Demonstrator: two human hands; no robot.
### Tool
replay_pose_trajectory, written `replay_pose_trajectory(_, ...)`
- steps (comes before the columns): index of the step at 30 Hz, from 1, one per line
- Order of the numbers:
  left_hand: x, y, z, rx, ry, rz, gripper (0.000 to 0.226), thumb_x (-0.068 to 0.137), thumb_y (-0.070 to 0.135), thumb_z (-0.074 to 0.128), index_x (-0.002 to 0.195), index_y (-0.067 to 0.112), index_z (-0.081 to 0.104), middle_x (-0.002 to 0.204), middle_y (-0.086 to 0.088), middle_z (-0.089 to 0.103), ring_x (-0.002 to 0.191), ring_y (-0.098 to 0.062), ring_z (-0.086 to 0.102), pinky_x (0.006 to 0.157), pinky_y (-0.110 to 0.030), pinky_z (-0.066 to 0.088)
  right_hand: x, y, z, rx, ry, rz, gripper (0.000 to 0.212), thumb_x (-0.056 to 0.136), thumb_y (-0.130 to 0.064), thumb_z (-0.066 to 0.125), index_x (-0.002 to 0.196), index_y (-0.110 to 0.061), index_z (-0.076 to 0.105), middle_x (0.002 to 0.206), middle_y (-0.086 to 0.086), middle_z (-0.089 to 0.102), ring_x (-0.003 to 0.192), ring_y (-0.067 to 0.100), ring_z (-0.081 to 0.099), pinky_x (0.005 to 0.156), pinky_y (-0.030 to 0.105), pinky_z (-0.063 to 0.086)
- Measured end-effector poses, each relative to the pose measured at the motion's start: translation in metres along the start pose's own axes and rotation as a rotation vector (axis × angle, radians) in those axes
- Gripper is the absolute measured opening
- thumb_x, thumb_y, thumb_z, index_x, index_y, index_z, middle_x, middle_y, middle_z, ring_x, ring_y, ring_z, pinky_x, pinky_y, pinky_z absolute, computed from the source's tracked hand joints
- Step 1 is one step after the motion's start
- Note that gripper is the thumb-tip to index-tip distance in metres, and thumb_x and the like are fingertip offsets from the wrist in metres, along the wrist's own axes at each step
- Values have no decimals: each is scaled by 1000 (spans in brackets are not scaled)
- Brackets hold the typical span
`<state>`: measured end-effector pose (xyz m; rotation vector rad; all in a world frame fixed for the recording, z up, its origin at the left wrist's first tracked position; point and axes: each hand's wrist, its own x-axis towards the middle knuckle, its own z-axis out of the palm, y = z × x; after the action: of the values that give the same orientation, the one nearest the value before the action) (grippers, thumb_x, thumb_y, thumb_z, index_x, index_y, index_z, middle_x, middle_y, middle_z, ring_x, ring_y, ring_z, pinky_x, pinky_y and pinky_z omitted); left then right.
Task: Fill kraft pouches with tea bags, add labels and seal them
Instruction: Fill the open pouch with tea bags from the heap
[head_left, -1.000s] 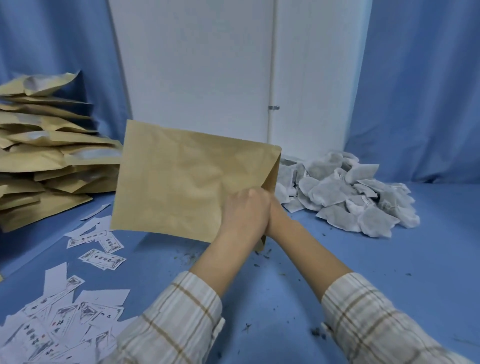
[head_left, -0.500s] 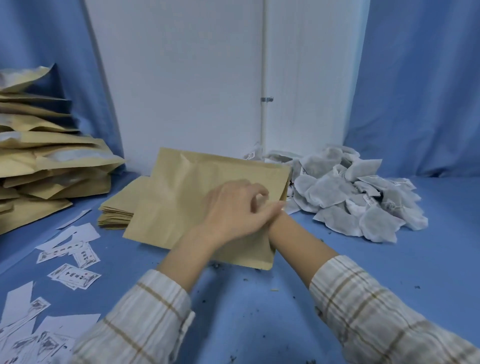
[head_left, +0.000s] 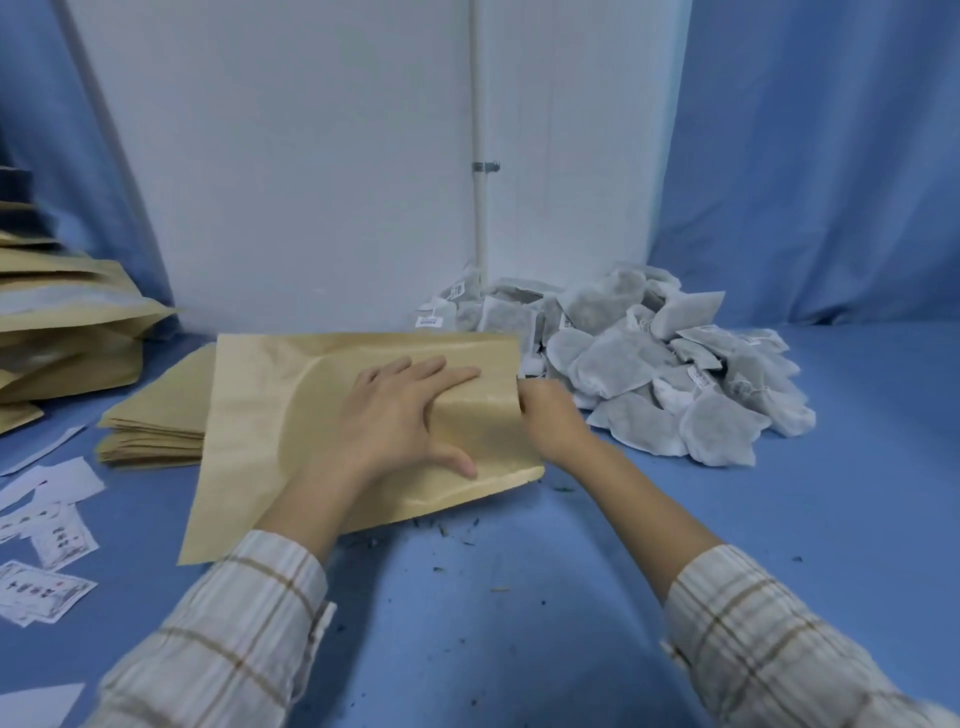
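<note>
A kraft pouch lies flat on the blue table, its open end toward the right. My left hand presses down on it with fingers spread and straight. My right hand is at the pouch's right edge, fingers curled round that edge; the fingertips are hidden by the paper. A heap of grey tea bags lies just right of the pouch. White printed labels are scattered at the left.
A flat stack of unused kraft pouches sits behind the pouch on the left. Filled pouches are piled at the far left. Tea crumbs dot the table in front. A white wall and blue curtains close the back.
The pouch came down from being held upright in the air to lying flat on the table. My left hand opened and spread on top of it; my right hand shifted to its right edge.
</note>
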<state>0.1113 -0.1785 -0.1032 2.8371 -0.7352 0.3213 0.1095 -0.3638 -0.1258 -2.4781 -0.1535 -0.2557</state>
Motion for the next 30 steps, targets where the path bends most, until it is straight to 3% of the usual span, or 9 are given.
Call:
replay_pose_trajectory(2,9,7,10,-82,-8,-40,105,42,77,69,135,58,25,152,12,25,141,-19,20,114,-38,16,-1,31,-3,11,155,-1,21,84,-11,50,88,-13,71,88,5,69,83,24,59,74,35,49)
replay_pose_trajectory(6,23,20,30,-163,-17,-67,105,41,73,73,134,56,28,151,8,30,139,-20,26,113,-39,20,-7,89,-13,-352,305,196,35,86,-15,48,119,-17,60,123,4,57,114,25,48,94,33,39)
replay_pose_trajectory(9,32,25,42,-163,-31,-77,107,41,71,74,135,55,28,150,7,31,139,-20,25,113,-39,19,-10,122,-13,-563,245,423,40,85,-22,48,124,-10,47,125,14,50,114,32,44,94,36,35)
replay_pose_trajectory(12,37,29,50,-150,-66,-97,109,42,69,76,137,54,25,152,7,27,141,-22,20,113,-39,14,-8,135,-14,-617,243,420,41,89,-27,48,127,-12,47,118,14,59,110,31,50,89,35,37)
replay_pose_trajectory(16,39,26,54,-154,-55,-128,110,42,68,77,138,53,25,153,6,25,142,-24,18,114,-40,13,-9,132,-32,-210,409,166,32,79,-29,68,111,-25,67,96,5,68,99,23,56,89,34,40)
replay_pose_trajectory(19,38,25,51,-191,-40,-147,109,41,66,78,136,53,28,153,7,26,142,-22,18,114,-39,14,-16,122,-40,133,427,-11,32,68,-25,80,95,-38,70,89,-21,59,96,5,49,93,18,36)
replay_pose_trajectory(22,38,32,45,-272,-30,-95,108,38,63,81,134,53,33,147,13,35,138,-13,27,113,-39,21,-15,96,-35,300,318,-106,35,64,-18,82,88,-39,71,87,-26,62,89,-5,49,81,2,36)
replay_pose_trajectory(27,37,42,38,-428,-45,6,104,34,54,86,129,51,44,132,28,48,125,0,41,108,-32,32,-9,69,-23,234,-86,-119,39,75,6,58,56,-27,65,52,-20,47,52,-7,45,52,7,35)
replay_pose_trajectory(30,35,44,37,-397,-132,38,101,36,54,85,128,53,43,133,29,46,125,1,39,107,-28,31,-12,69,-22,200,-427,-46,25,88,-6,55,109,-19,59,91,-13,51,81,0,45,60,-4,38)
